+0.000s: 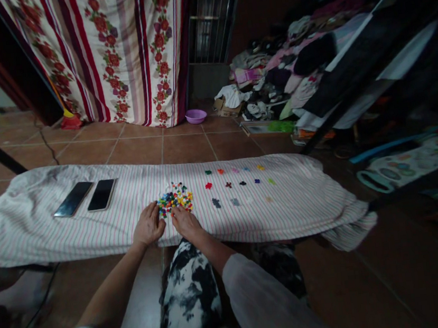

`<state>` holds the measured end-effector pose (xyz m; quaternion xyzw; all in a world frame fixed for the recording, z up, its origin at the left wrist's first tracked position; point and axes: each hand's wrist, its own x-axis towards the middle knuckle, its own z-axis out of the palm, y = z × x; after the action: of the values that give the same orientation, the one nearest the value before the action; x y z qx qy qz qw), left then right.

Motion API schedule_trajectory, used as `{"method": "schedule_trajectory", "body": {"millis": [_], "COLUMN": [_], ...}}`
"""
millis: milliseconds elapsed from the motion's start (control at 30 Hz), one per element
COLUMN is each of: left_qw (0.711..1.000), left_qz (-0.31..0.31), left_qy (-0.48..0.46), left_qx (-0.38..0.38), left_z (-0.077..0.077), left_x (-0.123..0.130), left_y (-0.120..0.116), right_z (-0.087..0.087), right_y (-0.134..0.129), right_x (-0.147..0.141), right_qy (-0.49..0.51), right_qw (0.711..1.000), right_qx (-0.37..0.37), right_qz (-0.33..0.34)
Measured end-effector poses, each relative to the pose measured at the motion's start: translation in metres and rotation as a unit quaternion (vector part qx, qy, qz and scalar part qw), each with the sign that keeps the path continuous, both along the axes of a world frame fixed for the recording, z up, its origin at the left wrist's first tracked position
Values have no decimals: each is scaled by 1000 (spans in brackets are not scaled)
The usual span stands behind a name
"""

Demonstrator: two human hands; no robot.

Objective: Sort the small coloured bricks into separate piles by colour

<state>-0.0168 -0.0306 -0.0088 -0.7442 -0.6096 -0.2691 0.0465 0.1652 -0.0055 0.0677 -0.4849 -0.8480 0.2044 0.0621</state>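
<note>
A mixed pile of small colourful pieces (175, 197) lies on the striped cloth (131, 233). At the pile's left edge rests my left hand (149, 225), its fingers reaching toward the pieces. My right hand (185, 221) is at the near side of the pile, fingertips down among the pieces. Whether either hand pinches a piece is too small to tell. To the right, small one-colour groups sit in three rows, among them a red group (208, 186), a dark green group (208, 172), a yellow group (260, 167) and a dark grey group (216, 203).
Two phones, one dark (73, 199) and one with a light edge (102, 195), lie on the cloth's left part. Beyond are a floral curtain (110, 55), a purple basin (196, 116) and heaped clothes (283, 71). Dark poles slant at both sides.
</note>
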Motion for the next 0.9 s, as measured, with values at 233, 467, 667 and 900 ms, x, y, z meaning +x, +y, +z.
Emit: {"method": "schedule_trajectory", "body": {"millis": [233,467,667,900], "left_qw": [1000,1000,1000,998], "left_qz": [-1,3,4,-7], "left_qy": [5,8,25,35], "left_qx": [8,5,16,47], "left_z": [-1,-1,-1,-5], "left_x": [-1,-1,-1,-3], "left_y": [0,0,0,2], "right_z": [-3,-14,-31,-34], "right_y": [0,8,15,16], "right_x": [1,4,12,15], "right_qy": [36,106,232,255], "right_qw": [999,993,964,950], "right_qx": [9,12,-32,2], "right_qz": [-14,-50,-129,-179]}}
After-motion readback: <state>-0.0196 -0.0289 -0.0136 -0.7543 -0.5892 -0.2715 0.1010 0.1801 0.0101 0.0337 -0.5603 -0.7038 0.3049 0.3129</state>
